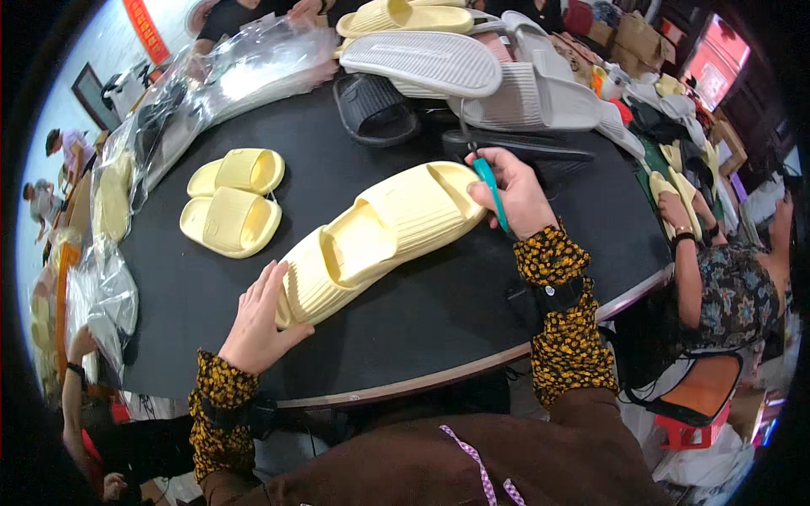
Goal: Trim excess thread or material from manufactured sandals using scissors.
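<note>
A pair of large pale yellow ribbed slides (413,211) lies slantwise on the black table, one partly overlapping the other end to end. My left hand (257,325) grips the near left end, fingers along the side and thumb at the lower edge. In my right hand (519,194) are scissors with teal handles (488,187). Their metal blades point away toward the stacked footwear. That hand is also beside the far right end of the slides. A smaller yellow pair (236,221) sits to the left, its two slides side by side.
Black slides (375,110) and grey slides (422,63) are heaped at the table's (405,337) far side. Clear plastic bags (261,72) line the far left edge. Other people work around the table, one at the right (730,282) holding yellow slides. An orange stool seat (696,388) stands lower right.
</note>
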`<control>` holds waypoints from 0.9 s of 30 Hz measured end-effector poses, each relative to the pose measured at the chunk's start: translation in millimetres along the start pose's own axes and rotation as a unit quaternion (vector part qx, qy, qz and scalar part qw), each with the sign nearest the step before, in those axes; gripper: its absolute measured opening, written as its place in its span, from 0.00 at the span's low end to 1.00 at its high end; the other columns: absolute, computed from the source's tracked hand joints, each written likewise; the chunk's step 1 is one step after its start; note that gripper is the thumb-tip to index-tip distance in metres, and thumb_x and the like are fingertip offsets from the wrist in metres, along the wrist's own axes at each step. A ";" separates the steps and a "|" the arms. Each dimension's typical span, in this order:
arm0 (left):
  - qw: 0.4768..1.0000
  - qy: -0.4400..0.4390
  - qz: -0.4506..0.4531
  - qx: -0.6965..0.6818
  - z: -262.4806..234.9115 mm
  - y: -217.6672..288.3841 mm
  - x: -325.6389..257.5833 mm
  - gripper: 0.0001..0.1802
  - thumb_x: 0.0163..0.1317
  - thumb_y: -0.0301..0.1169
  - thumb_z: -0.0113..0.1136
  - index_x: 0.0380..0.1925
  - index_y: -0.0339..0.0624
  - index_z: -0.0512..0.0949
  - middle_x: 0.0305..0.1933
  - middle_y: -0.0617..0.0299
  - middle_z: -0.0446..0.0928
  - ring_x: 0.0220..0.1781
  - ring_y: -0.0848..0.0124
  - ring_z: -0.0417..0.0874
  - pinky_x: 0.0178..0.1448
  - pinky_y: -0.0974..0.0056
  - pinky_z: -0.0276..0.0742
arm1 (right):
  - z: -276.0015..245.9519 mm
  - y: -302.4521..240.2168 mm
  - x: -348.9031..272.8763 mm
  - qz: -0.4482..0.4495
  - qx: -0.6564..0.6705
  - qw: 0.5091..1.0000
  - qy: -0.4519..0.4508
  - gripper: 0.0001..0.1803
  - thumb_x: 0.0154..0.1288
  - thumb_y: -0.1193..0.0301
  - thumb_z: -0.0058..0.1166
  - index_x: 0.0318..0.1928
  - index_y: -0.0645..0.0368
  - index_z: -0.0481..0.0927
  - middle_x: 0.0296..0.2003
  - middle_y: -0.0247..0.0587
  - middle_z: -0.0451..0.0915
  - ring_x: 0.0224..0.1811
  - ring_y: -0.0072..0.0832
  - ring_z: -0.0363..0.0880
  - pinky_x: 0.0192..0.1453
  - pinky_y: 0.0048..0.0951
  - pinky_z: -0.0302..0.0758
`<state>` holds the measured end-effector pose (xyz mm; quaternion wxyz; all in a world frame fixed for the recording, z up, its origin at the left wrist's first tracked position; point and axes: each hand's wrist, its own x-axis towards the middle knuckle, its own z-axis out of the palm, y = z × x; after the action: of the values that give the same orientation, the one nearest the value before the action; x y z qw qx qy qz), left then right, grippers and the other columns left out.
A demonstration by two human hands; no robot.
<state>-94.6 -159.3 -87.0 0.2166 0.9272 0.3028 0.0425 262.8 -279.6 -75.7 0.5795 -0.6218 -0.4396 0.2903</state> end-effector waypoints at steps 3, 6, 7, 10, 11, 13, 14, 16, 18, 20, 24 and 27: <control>1.000 0.028 0.006 0.002 13.8 -1.5 -4.2 0.49 0.43 0.36 0.70 0.63 0.38 0.53 0.65 0.39 0.53 0.66 0.45 0.55 0.68 0.51 0.51 | 14.1 6.4 -8.1 0.053 -0.004 0.998 -0.040 0.22 0.54 0.73 0.57 0.50 0.65 0.69 0.30 0.37 0.77 0.19 0.15 0.69 0.16 0.18 0.65; 1.000 0.029 0.002 -0.009 13.7 -1.7 -5.6 0.47 0.43 0.35 0.69 0.63 0.40 0.55 0.65 0.40 0.54 0.66 0.45 0.56 0.68 0.51 0.52 | 17.1 8.4 -9.7 0.069 -0.020 0.997 -0.032 0.22 0.54 0.73 0.57 0.50 0.65 0.69 0.30 0.37 0.77 0.20 0.15 0.69 0.17 0.17 0.65; 0.999 0.031 0.001 -0.010 14.6 -2.2 -5.4 0.47 0.43 0.35 0.69 0.63 0.40 0.55 0.65 0.40 0.54 0.66 0.45 0.56 0.68 0.51 0.52 | 17.4 7.5 -10.7 0.068 -0.021 0.997 -0.033 0.22 0.54 0.73 0.57 0.50 0.65 0.69 0.30 0.37 0.77 0.20 0.15 0.69 0.17 0.17 0.65; 0.999 0.031 0.014 -0.019 13.5 -5.2 -2.5 0.47 0.42 0.35 0.70 0.63 0.40 0.55 0.65 0.40 0.54 0.65 0.45 0.56 0.68 0.52 0.52 | 18.7 5.3 -12.0 0.062 -0.049 0.996 -0.038 0.23 0.54 0.73 0.57 0.50 0.66 0.69 0.31 0.38 0.77 0.24 0.18 0.73 0.24 0.19 0.71; 0.999 0.031 0.015 -0.018 11.6 -5.3 -1.4 0.48 0.41 0.35 0.70 0.63 0.40 0.54 0.65 0.41 0.54 0.65 0.45 0.56 0.68 0.52 0.52 | 19.5 7.2 -11.1 0.041 -0.050 0.997 -0.029 0.23 0.54 0.71 0.57 0.51 0.64 0.69 0.29 0.36 0.76 0.22 0.16 0.71 0.21 0.18 0.68; 0.999 0.026 0.027 -0.013 9.9 -4.3 3.7 0.49 0.40 0.36 0.70 0.63 0.41 0.54 0.65 0.41 0.54 0.65 0.44 0.56 0.68 0.51 0.52 | 18.9 11.4 -9.0 0.020 -0.050 0.999 -0.008 0.24 0.53 0.69 0.56 0.51 0.63 0.69 0.28 0.34 0.76 0.20 0.14 0.69 0.18 0.16 0.66; 0.999 0.031 0.027 0.003 10.6 -3.0 8.4 0.50 0.39 0.36 0.71 0.63 0.41 0.54 0.65 0.41 0.54 0.65 0.44 0.56 0.68 0.51 0.52 | 16.9 11.7 -7.1 -0.005 -0.064 0.998 -0.001 0.24 0.54 0.69 0.57 0.51 0.62 0.69 0.28 0.34 0.76 0.20 0.14 0.69 0.18 0.16 0.66; 0.999 0.032 0.017 0.025 15.3 0.4 19.4 0.52 0.38 0.37 0.71 0.63 0.40 0.53 0.65 0.41 0.54 0.64 0.43 0.56 0.67 0.51 0.51 | 13.8 18.0 -4.4 -0.059 -0.055 0.996 0.022 0.24 0.55 0.69 0.57 0.52 0.62 0.68 0.29 0.35 0.77 0.21 0.15 0.70 0.18 0.16 0.65; 0.999 0.039 0.014 0.013 10.5 4.0 21.7 0.53 0.36 0.36 0.71 0.63 0.38 0.53 0.63 0.42 0.57 0.64 0.47 0.58 0.67 0.51 0.52 | 18.6 11.8 -4.2 -0.080 0.009 0.997 0.019 0.24 0.56 0.68 0.57 0.52 0.62 0.68 0.30 0.36 0.77 0.20 0.15 0.70 0.18 0.16 0.66; 0.996 0.059 0.040 -0.047 16.1 -6.0 25.8 0.53 0.35 0.34 0.70 0.63 0.37 0.53 0.61 0.44 0.60 0.64 0.50 0.60 0.66 0.51 0.54 | 20.2 3.9 -6.0 -0.056 0.078 0.995 0.018 0.25 0.56 0.68 0.59 0.51 0.65 0.68 0.31 0.39 0.77 0.27 0.17 0.73 0.29 0.20 0.70; 0.989 0.078 0.074 -0.101 24.6 -8.9 39.9 0.51 0.35 0.32 0.69 0.63 0.37 0.54 0.60 0.46 0.62 0.61 0.50 0.63 0.64 0.52 0.57 | 18.7 7.6 -3.1 -0.120 0.132 0.978 0.104 0.22 0.58 0.70 0.58 0.51 0.63 0.67 0.27 0.34 0.75 0.25 0.14 0.72 0.25 0.17 0.69; 0.991 0.089 0.073 -0.067 21.3 -5.1 47.9 0.50 0.36 0.32 0.68 0.62 0.36 0.54 0.59 0.45 0.62 0.61 0.50 0.62 0.65 0.51 0.56 | 10.3 -5.8 -6.2 -0.228 0.013 0.948 0.222 0.21 0.57 0.74 0.58 0.51 0.64 0.68 0.28 0.34 0.75 0.28 0.14 0.73 0.31 0.17 0.71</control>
<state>-54.0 -135.9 -110.9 0.2463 0.9228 0.2488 0.1608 249.9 -280.6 -72.6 0.7210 -0.5465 -0.4258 0.0108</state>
